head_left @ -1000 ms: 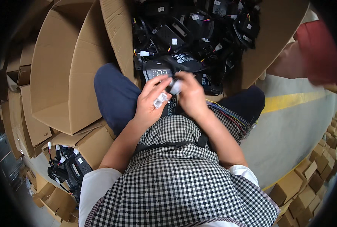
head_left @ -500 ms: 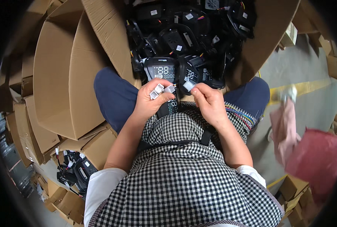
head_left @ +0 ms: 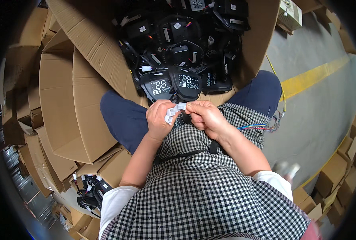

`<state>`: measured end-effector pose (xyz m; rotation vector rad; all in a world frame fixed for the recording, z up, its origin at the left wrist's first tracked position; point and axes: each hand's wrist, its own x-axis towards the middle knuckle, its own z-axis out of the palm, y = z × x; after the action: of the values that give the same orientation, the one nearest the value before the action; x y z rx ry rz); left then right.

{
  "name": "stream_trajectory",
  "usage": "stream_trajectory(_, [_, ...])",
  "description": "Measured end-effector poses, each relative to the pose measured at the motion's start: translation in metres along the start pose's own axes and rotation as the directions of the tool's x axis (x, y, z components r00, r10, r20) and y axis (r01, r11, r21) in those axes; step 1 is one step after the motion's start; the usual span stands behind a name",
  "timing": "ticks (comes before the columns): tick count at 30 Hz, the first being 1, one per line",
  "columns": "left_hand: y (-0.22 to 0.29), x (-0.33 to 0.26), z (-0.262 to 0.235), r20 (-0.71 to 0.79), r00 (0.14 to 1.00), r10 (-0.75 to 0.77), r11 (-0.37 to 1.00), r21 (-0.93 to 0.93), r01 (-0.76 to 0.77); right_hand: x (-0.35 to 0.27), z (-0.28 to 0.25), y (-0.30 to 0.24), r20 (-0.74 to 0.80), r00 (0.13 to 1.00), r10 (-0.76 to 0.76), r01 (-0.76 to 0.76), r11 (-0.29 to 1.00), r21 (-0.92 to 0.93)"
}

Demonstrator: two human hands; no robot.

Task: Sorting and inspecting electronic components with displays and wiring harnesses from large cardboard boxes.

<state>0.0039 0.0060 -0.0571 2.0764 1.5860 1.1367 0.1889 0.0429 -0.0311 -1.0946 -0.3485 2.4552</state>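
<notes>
The two hands have come close together over the lap since a moment ago, when they were a little apart with a small white piece in each. Now the left hand (head_left: pixel 161 120) and the right hand (head_left: pixel 205 116) almost touch, and the white plastic plugs (head_left: pixel 175 112) sit right between them, so it looks like the person is pushing the two pieces into each other. The left fingers are curled tight around one plug, and the right fingertips pinch the other end, thumb on top. The plugs are small, blocky and bright white, with little square holes, and I cannot tell if they are fully joined. They are held just in front of the checked apron (head_left: pixel 210 192), near the knees in dark blue trousers (head_left: pixel 124 120). A bunch of thin coloured wires (head_left: pixel 262 128) trails off to the right across the lap. Just past the hands, farther away, a black display panel (head_left: pixel 174 84) with pale numbers lies at the near edge of a big cardboard box (head_left: pixel 94 48) full of black parts and cables. More brown boxes are stacked on the left, and a yellow line (head_left: pixel 310 76) runs over the grey floor on the right.
</notes>
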Motion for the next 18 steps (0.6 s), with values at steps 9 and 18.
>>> stream_trajectory(9, [-0.009, -0.009, -0.001, 0.014, 0.982, 0.190, 0.979, 0.073, -0.191, 0.002, -0.001, 0.004, -0.062, 0.998, -0.003, -0.005, 0.991, -0.134])
stream_trajectory(18, [-0.008, -0.007, -0.002, -0.035, 0.987, 0.160, 0.985, 0.071, -0.157, 0.001, 0.001, 0.011, -0.030, 0.994, -0.102, 0.098, 0.989, -0.114])
